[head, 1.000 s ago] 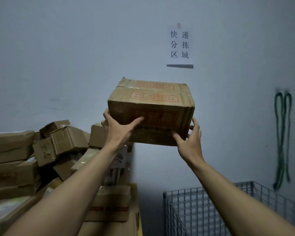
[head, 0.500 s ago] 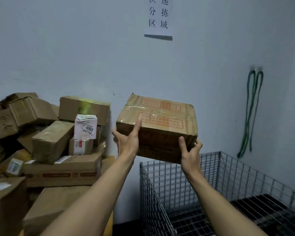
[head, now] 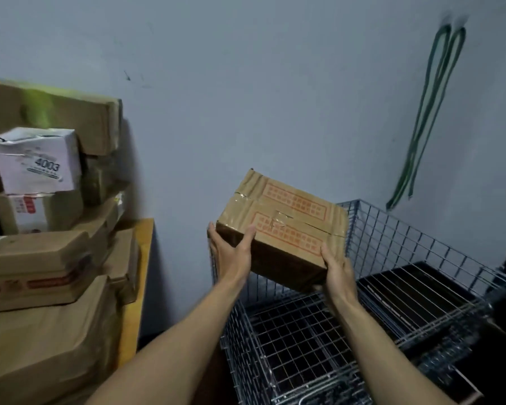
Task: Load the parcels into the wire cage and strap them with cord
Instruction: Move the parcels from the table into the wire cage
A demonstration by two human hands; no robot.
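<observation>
A brown cardboard parcel (head: 287, 223) with orange print and clear tape is held in the air, tilted, over the back left corner of the wire cage (head: 406, 247). My left hand (head: 231, 255) grips its left end, thumb on top. My right hand (head: 338, 270) grips its near right corner from below and the side. The cage's mesh floor shows below with no parcels visible in it. Two green cords (head: 427, 112) hang from hooks on the wall above the cage's far side.
A heap of cardboard parcels (head: 41, 273) fills the left on a yellow-edged table (head: 142, 276), with a white box (head: 38, 160) marked 4003 among them. A grey wall stands behind. A dark object sits at the cage's right edge.
Both hands have carried the parcel down and to the right, from in front of the wall to above the cage. The view has swung down and right, and the wall sign has left it.
</observation>
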